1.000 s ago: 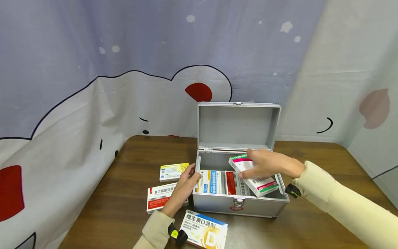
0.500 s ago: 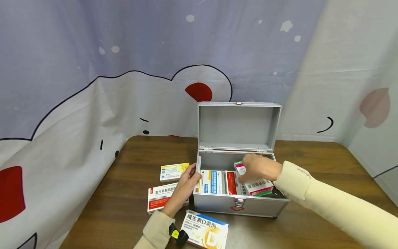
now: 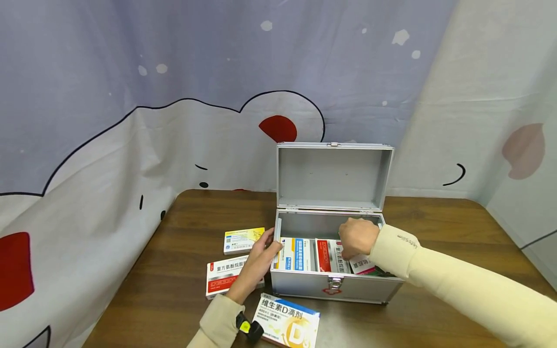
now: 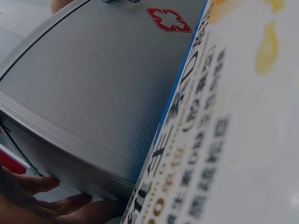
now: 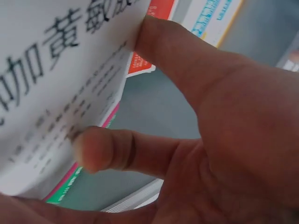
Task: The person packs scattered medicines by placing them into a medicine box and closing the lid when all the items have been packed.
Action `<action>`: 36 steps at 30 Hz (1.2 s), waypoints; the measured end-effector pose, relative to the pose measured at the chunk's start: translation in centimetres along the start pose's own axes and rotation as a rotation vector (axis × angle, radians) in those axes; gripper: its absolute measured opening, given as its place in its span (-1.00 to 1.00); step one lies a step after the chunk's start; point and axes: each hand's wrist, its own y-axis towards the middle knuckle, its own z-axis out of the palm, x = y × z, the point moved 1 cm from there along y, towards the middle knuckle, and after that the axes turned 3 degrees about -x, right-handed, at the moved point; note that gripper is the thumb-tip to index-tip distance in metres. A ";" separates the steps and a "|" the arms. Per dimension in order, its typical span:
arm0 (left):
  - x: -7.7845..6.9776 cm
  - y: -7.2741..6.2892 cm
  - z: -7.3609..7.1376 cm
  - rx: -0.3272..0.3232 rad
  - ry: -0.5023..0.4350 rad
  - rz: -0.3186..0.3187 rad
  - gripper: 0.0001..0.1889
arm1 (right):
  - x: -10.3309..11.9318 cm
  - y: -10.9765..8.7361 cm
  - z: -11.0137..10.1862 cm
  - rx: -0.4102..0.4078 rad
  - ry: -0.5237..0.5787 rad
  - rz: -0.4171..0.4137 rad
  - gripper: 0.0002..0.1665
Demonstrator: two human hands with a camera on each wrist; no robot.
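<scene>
A silver first-aid case (image 3: 300, 285) stands on the table with its lid raised. My left hand (image 3: 256, 265) rests against the case's left side; in the left wrist view its fingers (image 4: 70, 204) lie relaxed along the outer wall. Reaching inside at the right end, my right hand (image 3: 359, 237) grips a white medicine box (image 3: 362, 264) with pink and green bands. The right wrist view has thumb and fingers at that box's (image 5: 56, 98) edge and face. To its left in the case stand a red-and-white medicine box (image 3: 329, 256) and a blue-and-white one (image 3: 295, 254).
Left of the case lie a yellow-and-white medicine box (image 3: 241, 241) and a red-and-white one (image 3: 222, 278), partly behind my left hand. A vitamin D box (image 3: 287, 321) lies in front of the case. The raised lid (image 3: 335, 176) stands at the back, before a printed curtain (image 3: 196, 63).
My right hand has lowered the pink-and-green medicine box into the right end of the case, turning it more upright. The left hand has stayed at the case's side.
</scene>
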 end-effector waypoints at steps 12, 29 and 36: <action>-0.1 -0.1 -0.1 0.014 -0.014 -0.002 -0.42 | 0.2 1.1 1.0 0.076 -0.093 -0.007 -0.65; -0.1 -0.1 -0.1 0.023 -0.004 0.000 -0.44 | -0.7 2.7 1.8 0.301 -0.014 0.012 -0.56; -0.1 -0.2 -0.2 0.026 -0.011 0.008 -0.44 | -0.7 2.5 2.0 0.323 -0.036 -0.017 -0.52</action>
